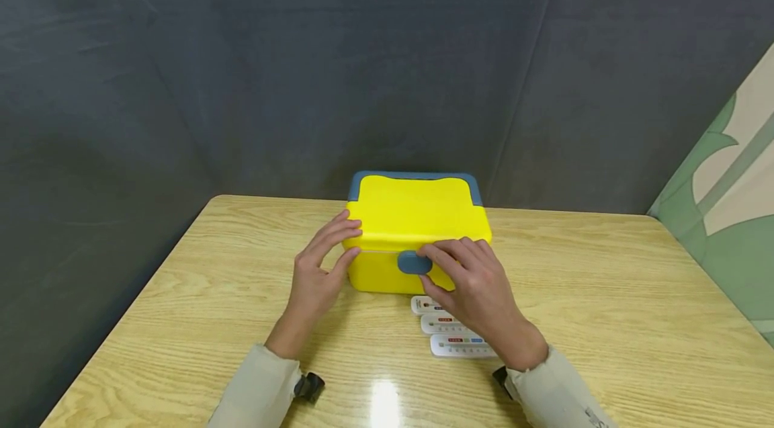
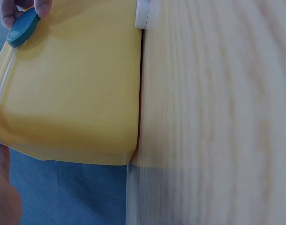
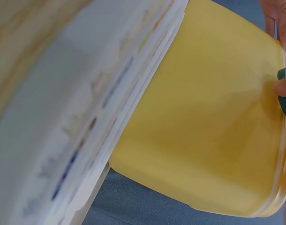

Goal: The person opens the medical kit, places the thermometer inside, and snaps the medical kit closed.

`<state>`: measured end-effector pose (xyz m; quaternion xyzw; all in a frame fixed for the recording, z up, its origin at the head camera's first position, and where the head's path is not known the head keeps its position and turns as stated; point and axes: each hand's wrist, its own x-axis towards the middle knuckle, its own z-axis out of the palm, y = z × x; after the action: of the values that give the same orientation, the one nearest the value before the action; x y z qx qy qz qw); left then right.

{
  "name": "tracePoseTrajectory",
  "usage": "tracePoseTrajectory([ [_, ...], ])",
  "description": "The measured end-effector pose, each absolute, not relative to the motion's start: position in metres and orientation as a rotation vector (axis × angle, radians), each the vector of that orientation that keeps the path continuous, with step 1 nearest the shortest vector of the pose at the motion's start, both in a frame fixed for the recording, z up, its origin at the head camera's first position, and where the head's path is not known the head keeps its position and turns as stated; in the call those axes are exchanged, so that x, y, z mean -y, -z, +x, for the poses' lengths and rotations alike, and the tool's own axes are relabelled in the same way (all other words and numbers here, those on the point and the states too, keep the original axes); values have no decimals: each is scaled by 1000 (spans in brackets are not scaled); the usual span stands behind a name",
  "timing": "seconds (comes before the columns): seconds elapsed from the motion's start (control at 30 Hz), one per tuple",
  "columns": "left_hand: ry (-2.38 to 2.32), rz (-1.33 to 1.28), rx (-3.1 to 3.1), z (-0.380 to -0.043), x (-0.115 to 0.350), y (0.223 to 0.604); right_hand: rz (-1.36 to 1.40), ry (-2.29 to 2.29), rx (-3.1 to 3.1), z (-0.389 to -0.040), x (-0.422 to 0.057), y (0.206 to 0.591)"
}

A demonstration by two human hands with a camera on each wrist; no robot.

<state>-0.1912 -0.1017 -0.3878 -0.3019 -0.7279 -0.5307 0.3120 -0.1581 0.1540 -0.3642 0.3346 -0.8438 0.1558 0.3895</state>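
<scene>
A yellow lunch box (image 1: 417,213) with a blue carry handle (image 1: 417,175) folded at its back sits on the table, its lid down on the body. My left hand (image 1: 317,273) rests with straight fingers against the left side of the lid, the thumb near the seam at the front corner. With thumb and forefinger, my right hand (image 1: 478,280) pinches the blue latch (image 1: 414,263) on the box's front. In the left wrist view the latch (image 2: 23,27) stands tilted out from the yellow wall. The other right fingers lie over the lid's front edge.
Several slim white rounded pieces (image 1: 444,346) with printed scale marks lie in a row before the box, partly under my right hand. The wooden table (image 1: 605,293) meets a dark cloth wall (image 1: 363,78) behind. A green and beige patterned panel (image 1: 725,213) stands at the right.
</scene>
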Motion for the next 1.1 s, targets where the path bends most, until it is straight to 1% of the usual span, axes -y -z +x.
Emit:
tracePoseTrajectory([
  [0.5,1400,-779,1943,-190,102,388,905,-407,2158,-157,-156,362],
  [1.1,1390,-790,1944,-191,102,387,959,-614,2238,-153,-161,355],
])
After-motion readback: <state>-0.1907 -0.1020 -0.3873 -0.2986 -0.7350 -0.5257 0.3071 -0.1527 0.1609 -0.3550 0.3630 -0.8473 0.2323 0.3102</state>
